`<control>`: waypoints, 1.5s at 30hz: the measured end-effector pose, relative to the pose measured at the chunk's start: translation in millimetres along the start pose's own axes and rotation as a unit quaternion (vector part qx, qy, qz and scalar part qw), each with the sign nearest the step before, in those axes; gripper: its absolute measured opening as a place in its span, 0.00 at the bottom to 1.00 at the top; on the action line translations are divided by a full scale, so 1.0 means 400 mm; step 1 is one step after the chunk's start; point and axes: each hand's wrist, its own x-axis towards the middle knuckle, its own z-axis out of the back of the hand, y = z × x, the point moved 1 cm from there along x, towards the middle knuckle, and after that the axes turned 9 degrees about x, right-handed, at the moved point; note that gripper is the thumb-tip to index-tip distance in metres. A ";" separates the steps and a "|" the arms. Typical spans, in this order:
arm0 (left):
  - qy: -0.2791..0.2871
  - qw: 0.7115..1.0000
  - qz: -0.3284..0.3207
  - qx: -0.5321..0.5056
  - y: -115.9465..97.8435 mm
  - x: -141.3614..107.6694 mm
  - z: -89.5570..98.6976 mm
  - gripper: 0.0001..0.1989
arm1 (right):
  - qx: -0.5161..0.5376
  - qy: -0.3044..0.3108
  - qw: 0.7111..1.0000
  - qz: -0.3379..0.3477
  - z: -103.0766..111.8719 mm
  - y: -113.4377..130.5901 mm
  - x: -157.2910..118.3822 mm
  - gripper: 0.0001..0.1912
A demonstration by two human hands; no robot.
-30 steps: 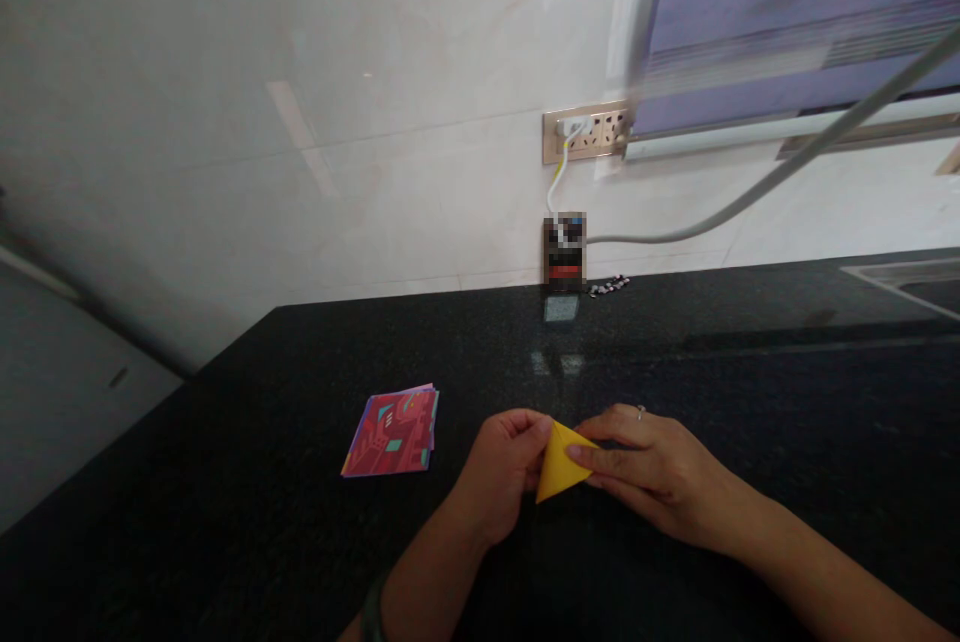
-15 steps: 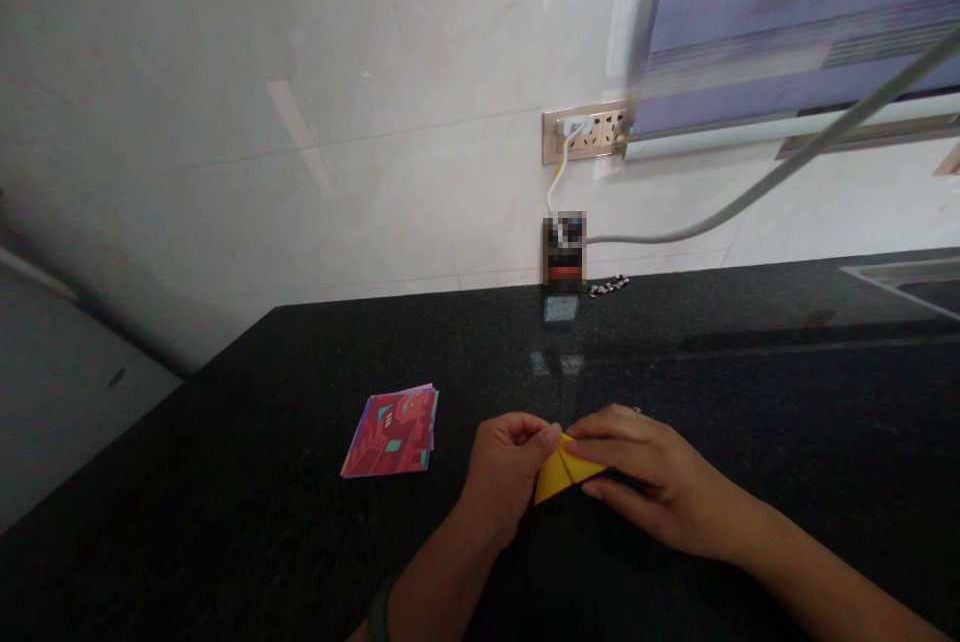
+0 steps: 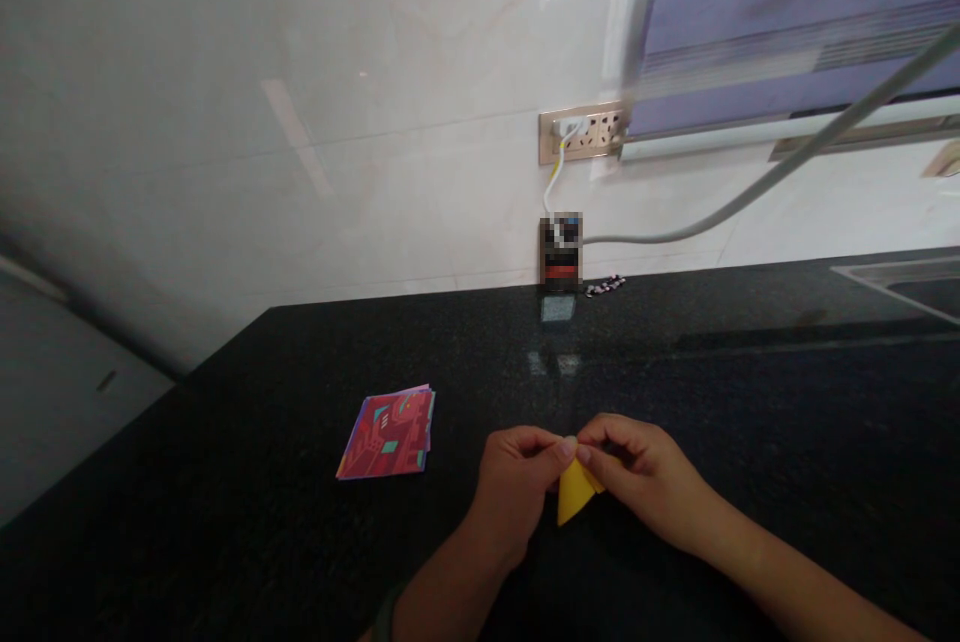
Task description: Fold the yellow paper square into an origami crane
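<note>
A small folded piece of yellow paper (image 3: 576, 494) hangs point-down between my hands, low in the middle of the view. My left hand (image 3: 519, 487) pinches its top corner between thumb and fingers. Right beside it, the thumb and fingertips of my right hand (image 3: 649, 482) are closed on the same top edge, with the fingertips of both hands nearly touching. Part of the paper's right side is hidden behind my right thumb. A stack of colourful sheets with a red printed one on top (image 3: 390, 434) lies left of my hands.
The black countertop (image 3: 465, 342) meets a pale tiled wall. Against the wall stand a blurred-out box (image 3: 561, 252) and a beaded string (image 3: 604, 286). A grey cable (image 3: 720, 217) runs right, below a socket panel (image 3: 581, 133). A sink edge (image 3: 892, 282) shows at the right.
My right hand has shifted from lying over the paper to pinching its top beside my left fingertips. The yellow paper has turned and moved slightly right and down, its lower tip pointing more steeply downward.
</note>
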 end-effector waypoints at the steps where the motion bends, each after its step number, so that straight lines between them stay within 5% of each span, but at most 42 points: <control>1: -0.002 1.000 -0.003 0.002 0.001 0.000 0.000 0.08 | -0.006 0.000 1.000 0.002 0.001 0.000 0.000 0.08; 11: -0.038 0.998 -0.048 0.026 -0.018 -0.008 0.005 0.08 | -0.020 0.003 1.000 0.007 0.015 0.009 -0.001 0.09; 18: -0.130 0.989 -0.054 -0.042 -0.026 0.018 0.057 0.09 | 0.079 -0.113 0.989 -0.062 0.072 -0.015 0.022 0.10; 24: -0.076 0.995 -0.020 -0.059 -0.015 0.012 0.028 0.10 | 0.182 0.026 0.978 -0.101 0.010 -0.005 0.009 0.12; 32: -0.028 0.997 -0.038 0.069 -0.014 0.001 0.005 0.10 | 0.199 -0.032 0.975 -0.097 -0.006 -0.008 0.001 0.14; 41: -0.052 0.998 -0.043 0.009 -0.013 0.001 0.000 0.11 | 0.230 0.021 0.969 -0.088 -0.025 0.006 -0.001 0.09; 45: -0.030 0.999 -0.019 0.009 -0.011 0.005 0.003 0.10 | 0.238 -0.008 0.965 -0.107 -0.017 0.011 0.002 0.08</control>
